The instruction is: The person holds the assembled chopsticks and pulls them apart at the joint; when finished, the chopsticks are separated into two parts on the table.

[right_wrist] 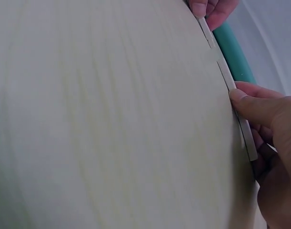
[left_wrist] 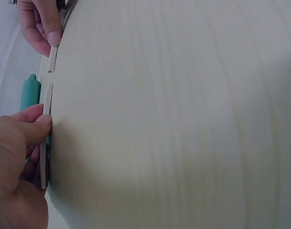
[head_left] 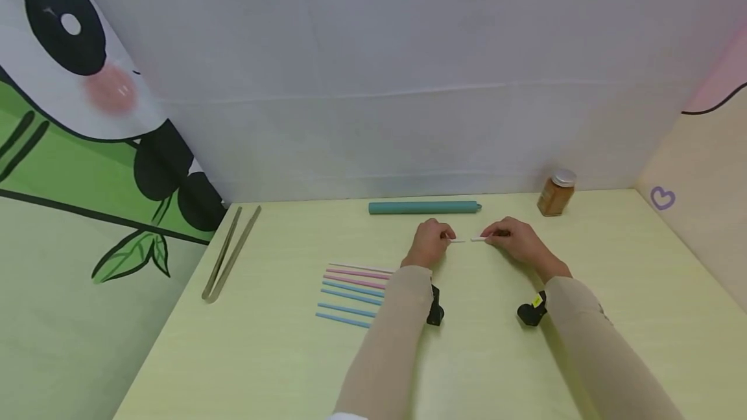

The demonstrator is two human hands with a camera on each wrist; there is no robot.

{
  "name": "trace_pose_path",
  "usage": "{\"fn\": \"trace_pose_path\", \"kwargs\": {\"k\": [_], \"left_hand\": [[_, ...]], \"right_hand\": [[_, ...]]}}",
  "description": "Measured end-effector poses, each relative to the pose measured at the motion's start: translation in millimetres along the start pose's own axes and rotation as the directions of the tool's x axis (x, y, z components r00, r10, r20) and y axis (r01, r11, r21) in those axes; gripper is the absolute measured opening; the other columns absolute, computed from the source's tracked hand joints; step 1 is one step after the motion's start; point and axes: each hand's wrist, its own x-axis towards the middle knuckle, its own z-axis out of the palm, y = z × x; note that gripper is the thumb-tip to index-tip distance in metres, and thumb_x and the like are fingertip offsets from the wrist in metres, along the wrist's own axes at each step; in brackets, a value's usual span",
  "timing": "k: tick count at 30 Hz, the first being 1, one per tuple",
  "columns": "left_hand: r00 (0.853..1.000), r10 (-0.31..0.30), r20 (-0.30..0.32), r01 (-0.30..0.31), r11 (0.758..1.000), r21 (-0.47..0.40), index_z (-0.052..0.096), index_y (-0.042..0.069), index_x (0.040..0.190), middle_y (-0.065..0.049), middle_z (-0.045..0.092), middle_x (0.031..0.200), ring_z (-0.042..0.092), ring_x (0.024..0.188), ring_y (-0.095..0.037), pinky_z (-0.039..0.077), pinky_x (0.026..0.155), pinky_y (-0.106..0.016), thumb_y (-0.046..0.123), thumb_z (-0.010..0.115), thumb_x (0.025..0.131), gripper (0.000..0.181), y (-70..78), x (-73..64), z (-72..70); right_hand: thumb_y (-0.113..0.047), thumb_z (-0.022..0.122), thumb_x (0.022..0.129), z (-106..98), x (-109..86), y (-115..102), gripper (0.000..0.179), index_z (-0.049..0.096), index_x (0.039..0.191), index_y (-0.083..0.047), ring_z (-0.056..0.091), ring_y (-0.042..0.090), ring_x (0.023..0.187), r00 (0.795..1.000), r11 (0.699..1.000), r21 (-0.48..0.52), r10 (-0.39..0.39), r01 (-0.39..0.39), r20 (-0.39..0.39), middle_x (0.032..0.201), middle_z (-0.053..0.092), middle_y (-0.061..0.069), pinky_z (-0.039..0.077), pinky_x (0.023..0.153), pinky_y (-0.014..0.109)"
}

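Observation:
My left hand point(head_left: 430, 243) pinches a thin white stick point(left_wrist: 44, 164) between thumb and fingers, its end poking out to the right. Facing it, my right hand point(head_left: 516, 240) pinches another white stick point(right_wrist: 248, 138), which points left. Both sticks lie roughly in one line just over the tabletop, with a small gap between their ends. Left of my left forearm lies a row of thin sticks: a white stick point(head_left: 358, 268) at the back, then pink sticks point(head_left: 356, 273), then several blue sticks point(head_left: 347, 310). The sleeve hides the right ends of this row.
Behind the hands a teal cylinder point(head_left: 423, 207) with a small loop lies along the table's back edge. A brown jar point(head_left: 556, 194) with a silver lid stands at the back right. Long metal tongs point(head_left: 230, 255) lie at the left edge. A white cloth point(head_left: 408, 83) hangs behind.

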Motion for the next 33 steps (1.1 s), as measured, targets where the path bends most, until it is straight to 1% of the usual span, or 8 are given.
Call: {"fn": "trace_pose_path", "kwargs": {"k": [6,14,20,22,24,27,29,33], "left_hand": [[1.000,-0.026,-0.016,0.026,0.999,-0.028,0.074,0.012,0.097,-0.005,0.060,0.092,0.054,0.085,-0.017,0.046,0.079,-0.028,0.009,0.062,0.093,0.013,2.5,0.4,1.0],[0.999,0.003,-0.036,-0.005,0.998,-0.056,0.074,0.012,0.097,-0.004,0.060,0.091,0.053,0.081,-0.015,0.046,0.074,-0.025,0.009,0.063,0.092,0.013,-3.6,1.8,4.1],[1.000,-0.008,-0.010,0.008,0.997,-0.081,0.072,0.013,0.101,-0.003,0.057,0.092,0.051,0.082,-0.014,0.045,0.074,-0.026,0.012,0.061,0.094,0.013,-11.0,-0.1,4.9],[1.000,-0.011,-0.003,0.011,0.997,-0.075,0.070,0.013,0.104,-0.003,0.057,0.095,0.051,0.085,-0.015,0.045,0.076,-0.027,0.015,0.060,0.095,0.014,-14.2,-2.3,1.0],[1.000,0.012,-0.014,-0.013,0.997,-0.081,0.069,0.011,0.105,-0.004,0.059,0.096,0.053,0.086,-0.016,0.046,0.077,-0.028,0.017,0.060,0.095,0.015,-18.9,-3.6,-6.9],[0.999,0.050,-0.001,-0.050,0.994,-0.097,0.067,0.006,0.109,-0.007,0.063,0.100,0.056,0.088,-0.018,0.047,0.079,-0.030,0.018,0.056,0.098,0.020,-25.1,-6.3,-30.8],[0.996,0.086,0.006,-0.085,0.991,-0.107,0.067,0.004,0.110,-0.007,0.066,0.101,0.058,0.089,-0.018,0.049,0.079,-0.029,0.017,0.053,0.099,0.022,-31.7,-9.8,-48.4],[0.996,0.084,0.042,-0.077,0.988,-0.137,0.065,0.006,0.115,-0.006,0.066,0.110,0.061,0.097,-0.018,0.050,0.084,-0.031,0.019,0.050,0.101,0.025,-45.4,-23.4,-80.7]], "right_hand": [[-0.012,0.067,0.089,0.1,-2.7,0.4,0.013,0.075,0.099,-0.009,0.051,0.017,0.082,0.999,0.999,0.025,0.028,-0.028,-0.016,0.090,0.061,0.008,0.039,0.075,0.032],[-0.012,0.066,0.090,0.0,-3.9,0.9,0.016,0.075,0.103,-0.009,0.052,0.020,0.087,0.999,0.997,0.057,0.044,-0.043,-0.013,0.095,0.062,0.010,0.039,0.079,0.034],[-0.020,0.065,0.092,1.5,-8.6,3.4,0.021,0.072,0.110,-0.012,0.054,0.023,0.097,0.995,0.993,0.071,0.093,-0.095,0.031,0.105,0.061,0.010,0.040,0.086,0.038],[-0.021,0.064,0.092,1.5,-10.1,2.3,0.023,0.070,0.113,-0.012,0.054,0.025,0.101,0.993,0.992,0.073,0.104,-0.108,0.052,0.109,0.060,0.010,0.041,0.090,0.041],[-0.021,0.063,0.093,-0.4,-10.7,-0.1,0.026,0.067,0.116,-0.010,0.054,0.027,0.105,0.992,0.991,0.075,0.105,-0.110,0.070,0.111,0.060,0.012,0.041,0.092,0.045],[-0.020,0.062,0.093,-4.5,-8.9,-6.1,0.029,0.064,0.118,-0.005,0.054,0.031,0.107,0.995,0.996,0.048,0.075,-0.079,0.071,0.113,0.059,0.017,0.042,0.094,0.049],[-0.019,0.062,0.093,-7.0,-7.5,-11.8,0.030,0.063,0.118,-0.002,0.054,0.034,0.107,0.998,0.999,0.010,0.042,-0.043,0.048,0.113,0.059,0.019,0.042,0.093,0.051],[-0.015,0.064,0.091,-7.4,-7.3,-26.8,0.029,0.064,0.116,0.000,0.053,0.039,0.108,0.997,0.996,-0.070,-0.057,0.054,-0.043,0.114,0.060,0.022,0.040,0.091,0.055]]}}
